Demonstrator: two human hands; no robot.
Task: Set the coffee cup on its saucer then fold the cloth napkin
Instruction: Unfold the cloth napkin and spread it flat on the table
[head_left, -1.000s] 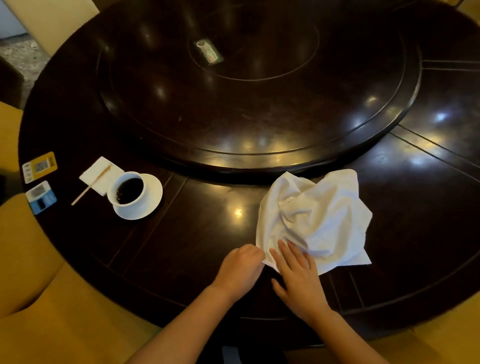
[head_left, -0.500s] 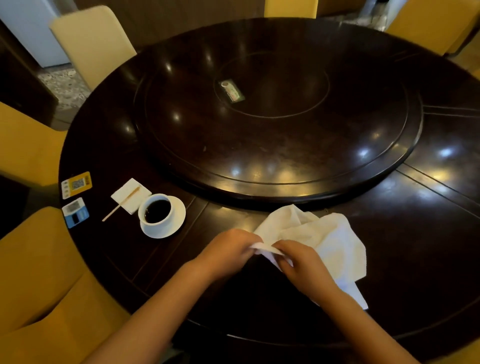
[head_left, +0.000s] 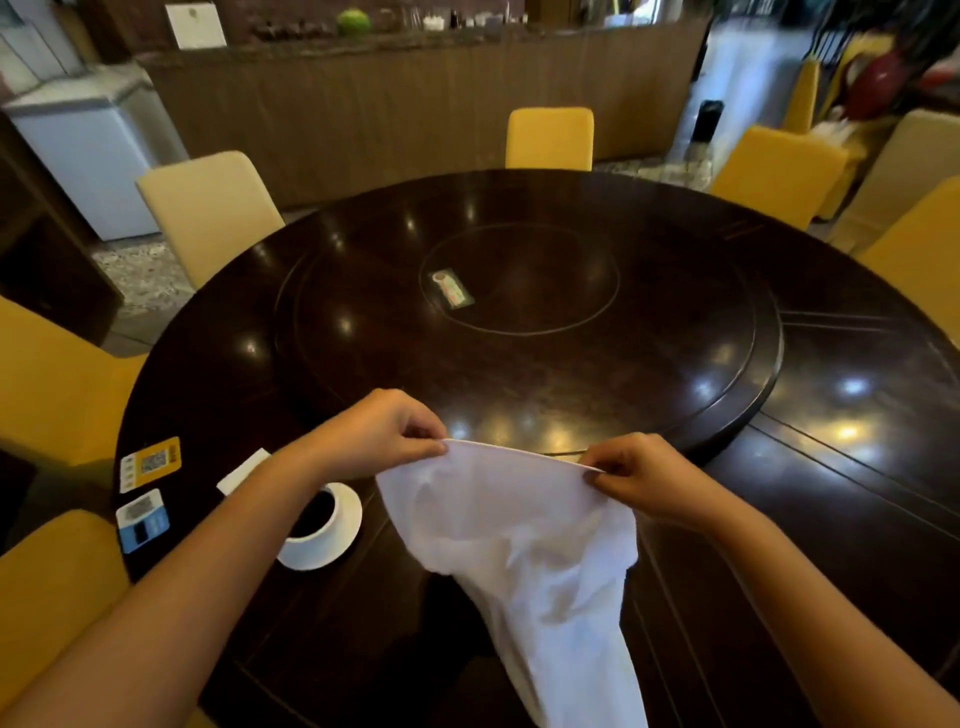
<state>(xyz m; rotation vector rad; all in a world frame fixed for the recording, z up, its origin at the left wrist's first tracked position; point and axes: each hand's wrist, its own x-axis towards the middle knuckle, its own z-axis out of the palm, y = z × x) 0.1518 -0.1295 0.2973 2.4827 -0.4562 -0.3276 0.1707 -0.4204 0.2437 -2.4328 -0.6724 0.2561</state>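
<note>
Two hands up, both on cloth napkin (head_left: 524, 551): left hand (head_left: 387, 434) and right hand (head_left: 636, 475) each pinch top hem, grip clamped on fabric, rest hanging toward table (head_left: 831, 467). Coffee cup (head_left: 317, 519) already sits on saucer (head_left: 343, 540), partly behind left forearm, so cup step looks done. Fold in hand; next probably lay flat, match corners. QR cards (head_left: 148, 486) at table edge, print too blurry to read.

No legible text. Yellow card (head_left: 150, 464) and blue-and-white card (head_left: 142, 520), lower left on the table (head_left: 857, 493): QR-style squares, wording too small. Label (head_left: 453, 289) at table centre: print blurred, unreadable.
</note>
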